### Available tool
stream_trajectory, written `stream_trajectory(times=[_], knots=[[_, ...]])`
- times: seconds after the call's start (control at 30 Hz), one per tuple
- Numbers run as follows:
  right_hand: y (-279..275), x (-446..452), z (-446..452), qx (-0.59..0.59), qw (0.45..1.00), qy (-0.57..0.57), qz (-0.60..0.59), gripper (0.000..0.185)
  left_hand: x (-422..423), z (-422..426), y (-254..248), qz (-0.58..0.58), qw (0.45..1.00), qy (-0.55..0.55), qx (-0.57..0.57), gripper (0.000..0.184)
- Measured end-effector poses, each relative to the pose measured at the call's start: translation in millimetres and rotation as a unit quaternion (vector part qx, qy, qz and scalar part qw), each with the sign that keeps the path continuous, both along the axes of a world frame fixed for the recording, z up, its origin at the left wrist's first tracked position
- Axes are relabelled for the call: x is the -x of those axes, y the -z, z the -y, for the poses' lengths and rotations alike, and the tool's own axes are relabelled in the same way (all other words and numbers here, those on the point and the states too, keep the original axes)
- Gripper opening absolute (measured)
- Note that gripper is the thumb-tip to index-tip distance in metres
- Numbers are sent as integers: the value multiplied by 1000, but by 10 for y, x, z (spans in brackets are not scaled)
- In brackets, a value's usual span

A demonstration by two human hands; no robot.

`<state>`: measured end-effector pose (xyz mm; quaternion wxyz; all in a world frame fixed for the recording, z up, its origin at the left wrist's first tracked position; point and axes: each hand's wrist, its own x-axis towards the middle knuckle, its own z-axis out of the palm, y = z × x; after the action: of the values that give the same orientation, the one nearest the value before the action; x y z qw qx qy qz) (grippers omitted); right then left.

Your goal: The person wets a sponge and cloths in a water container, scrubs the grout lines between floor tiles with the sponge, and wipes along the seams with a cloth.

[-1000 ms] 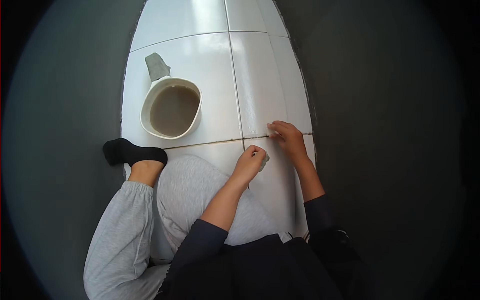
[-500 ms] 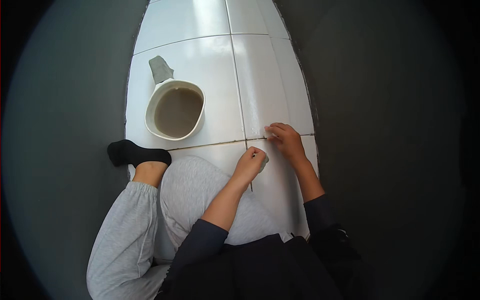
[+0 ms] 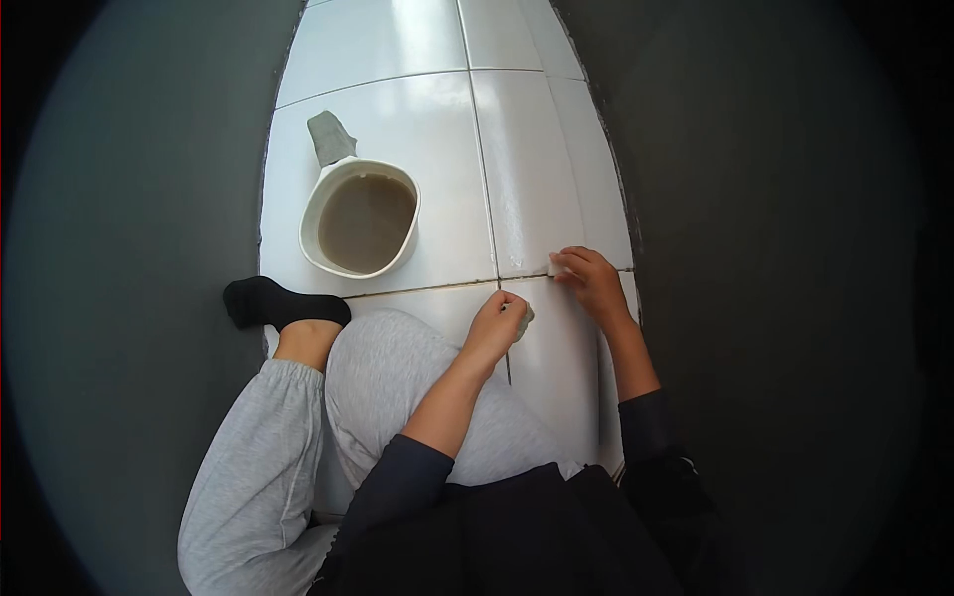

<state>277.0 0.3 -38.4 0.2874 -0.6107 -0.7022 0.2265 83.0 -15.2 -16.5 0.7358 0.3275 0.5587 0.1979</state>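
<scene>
My left hand (image 3: 497,323) is closed in a fist above my knee, around a small grey-green lump (image 3: 527,318) that shows at its far side; whether it is cloth or sponge I cannot tell. Farther right, my right hand (image 3: 591,283) pinches a small whitish piece (image 3: 556,265) between thumb and fingers. That piece sits at the dark grout line (image 3: 527,277) between white floor tiles, seemingly touching it. Up and to the left stands a white dipper (image 3: 309,233) holding murky brownish water (image 3: 366,223). Over its handle lies a grey cloth (image 3: 330,137).
White glossy tiles (image 3: 397,119) form a narrow strip with dark grey surfaces (image 3: 755,248) on both sides. My bent leg in grey trousers (image 3: 388,368) and a foot in a black sock (image 3: 283,303) are close to the dipper.
My right hand has moved slightly right along the grout line with the whitish piece. The whole view has shifted a little, and my left hand stays closed in about the same place.
</scene>
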Motion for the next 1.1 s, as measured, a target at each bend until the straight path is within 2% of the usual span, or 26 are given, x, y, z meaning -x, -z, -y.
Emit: stream_trajectory(times=[0.03, 0.07, 0.17, 0.23, 0.33, 0.47, 0.57, 0.63, 0.67, 0.83, 0.87, 0.93, 1.03, 1.1], knots=[[-20, -116, 7, -10, 1000, 22, 11, 32, 17, -5, 18, -2, 1000, -4, -1, 21], [-59, -255, 48, 45, 997, 63, -10, 34, 8, -3, 39, -4, 1000, -4, -4, 21], [-92, -365, 66, 81, 991, 100, -28, 33, -83, -1, 13, -1, 1000, 11, -7, 21], [-24, -128, 41, -25, 999, 29, 37, 33, -140, 16, 1, -1, 1000, 27, -5, 21], [6, 316, -10, -36, 998, -36, 25, 33, -119, 14, -18, -6, 999, 35, 6, 21], [0, -29, 6, -24, 999, 3, 37, 33, 11, -5, 8, -21, 999, -23, -16, 21], [-48, -352, 39, 32, 997, 55, 35, 32, -50, 4, 23, -5, 1000, 12, -2, 21], [-82, -271, 47, -21, 995, 47, 81, 32, -126, 11, 22, -15, 999, 34, -3, 21], [-94, -170, 35, 7, 997, 30, 71, 30, -144, 19, 16, -11, 999, 38, -2, 21], [16, 163, -20, -20, 999, -18, 44, 30, -37, 3, -8, -43, 999, 11, 6, 21], [-27, 74, -17, -21, 1000, -10, 16, 30, -15, -11, -23, -46, 999, 9, 4, 21], [-5, -222, 12, -3, 999, 35, 32, 29, -3, -14, -52, -45, 999, 4, 7, 22], [-46, -322, 63, 9, 997, 65, 29, 28, -82, -4, 11, -42, 999, 12, -6, 22], [-3, -110, 47, -11, 998, 46, 36, 28, -130, 8, 31, -48, 999, 16, 5, 22]])
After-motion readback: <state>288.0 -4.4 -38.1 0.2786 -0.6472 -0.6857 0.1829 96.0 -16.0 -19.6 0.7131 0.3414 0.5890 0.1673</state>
